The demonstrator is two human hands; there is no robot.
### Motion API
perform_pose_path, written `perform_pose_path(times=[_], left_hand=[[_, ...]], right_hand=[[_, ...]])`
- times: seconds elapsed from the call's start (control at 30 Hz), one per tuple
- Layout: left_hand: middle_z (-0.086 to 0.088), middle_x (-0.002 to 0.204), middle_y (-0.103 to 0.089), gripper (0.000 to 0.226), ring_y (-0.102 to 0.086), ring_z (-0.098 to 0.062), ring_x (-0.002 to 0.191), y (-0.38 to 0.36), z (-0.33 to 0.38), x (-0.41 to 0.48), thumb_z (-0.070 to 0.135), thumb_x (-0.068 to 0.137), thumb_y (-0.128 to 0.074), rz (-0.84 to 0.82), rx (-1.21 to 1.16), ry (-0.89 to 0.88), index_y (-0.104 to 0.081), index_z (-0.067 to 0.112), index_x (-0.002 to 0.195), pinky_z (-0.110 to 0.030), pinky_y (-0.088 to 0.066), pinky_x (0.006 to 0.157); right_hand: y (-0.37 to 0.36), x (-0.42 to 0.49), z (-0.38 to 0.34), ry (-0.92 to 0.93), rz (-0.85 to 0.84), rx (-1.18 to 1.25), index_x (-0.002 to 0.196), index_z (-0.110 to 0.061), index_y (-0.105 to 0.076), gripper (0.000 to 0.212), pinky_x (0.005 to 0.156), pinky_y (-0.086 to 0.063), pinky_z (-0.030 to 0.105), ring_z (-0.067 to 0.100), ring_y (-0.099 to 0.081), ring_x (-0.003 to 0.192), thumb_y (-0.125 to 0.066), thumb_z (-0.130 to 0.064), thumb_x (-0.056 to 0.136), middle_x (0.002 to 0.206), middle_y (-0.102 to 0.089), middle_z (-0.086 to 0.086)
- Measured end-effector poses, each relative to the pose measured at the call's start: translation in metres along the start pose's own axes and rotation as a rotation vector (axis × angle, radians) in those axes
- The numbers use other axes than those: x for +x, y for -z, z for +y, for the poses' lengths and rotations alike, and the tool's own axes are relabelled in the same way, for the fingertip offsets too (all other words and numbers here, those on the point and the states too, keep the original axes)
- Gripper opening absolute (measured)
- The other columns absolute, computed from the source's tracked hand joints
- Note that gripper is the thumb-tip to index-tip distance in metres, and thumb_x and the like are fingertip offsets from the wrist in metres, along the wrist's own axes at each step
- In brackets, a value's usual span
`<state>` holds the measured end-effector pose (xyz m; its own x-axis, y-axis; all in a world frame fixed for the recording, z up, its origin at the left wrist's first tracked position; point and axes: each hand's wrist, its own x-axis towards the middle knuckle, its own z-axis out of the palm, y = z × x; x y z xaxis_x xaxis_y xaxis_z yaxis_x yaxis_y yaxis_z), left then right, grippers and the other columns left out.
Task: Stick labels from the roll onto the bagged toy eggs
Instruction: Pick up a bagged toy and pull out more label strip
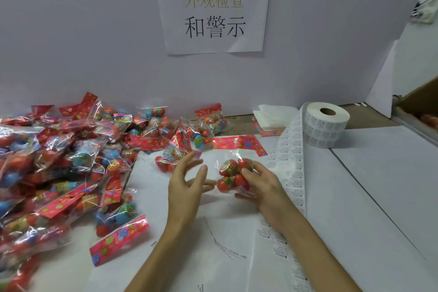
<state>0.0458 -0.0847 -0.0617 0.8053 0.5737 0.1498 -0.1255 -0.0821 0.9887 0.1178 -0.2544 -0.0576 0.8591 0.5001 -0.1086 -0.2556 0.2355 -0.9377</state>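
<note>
My right hand [258, 181] grips a clear bag of red toy eggs [231, 174] with a pink flowered header [239, 144], held just above the table. To its left my left hand [189, 180] hovers with fingers spread, its fingertips almost touching the bag and holding nothing that I can see. A white roll of labels [326, 125] stands at the back right. Its strip of printed labels [292, 168] unrolls toward me, passing under my right wrist.
A big heap of bagged toy eggs [57, 163] covers the left of the white table [379, 197], with loose bags near the wall [211, 121]. Folded white sheets [275, 116] lie behind the roll. A cardboard box [419, 106] sits far right. A paper sign [213, 7] hangs on the wall.
</note>
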Motion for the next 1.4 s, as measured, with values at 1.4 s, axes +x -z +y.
perform_pose_path(times=[1.4], left_hand=[[-0.019,0.096,-0.076,0.022,-0.073,-0.036,0.098,-0.014,0.000,-0.009,0.026,0.093,-0.073,-0.295,-0.061,0.285,-0.080,0.015,0.075,-0.047,-0.063,0.086]], right_hand=[[0.004,-0.001,-0.006,0.137,0.167,-0.259,0.090,-0.021,-0.080,0.004,0.066,-0.061,0.030,0.016,-0.072,0.073,-0.076,-0.022,0.090,0.077,-0.076,0.005]])
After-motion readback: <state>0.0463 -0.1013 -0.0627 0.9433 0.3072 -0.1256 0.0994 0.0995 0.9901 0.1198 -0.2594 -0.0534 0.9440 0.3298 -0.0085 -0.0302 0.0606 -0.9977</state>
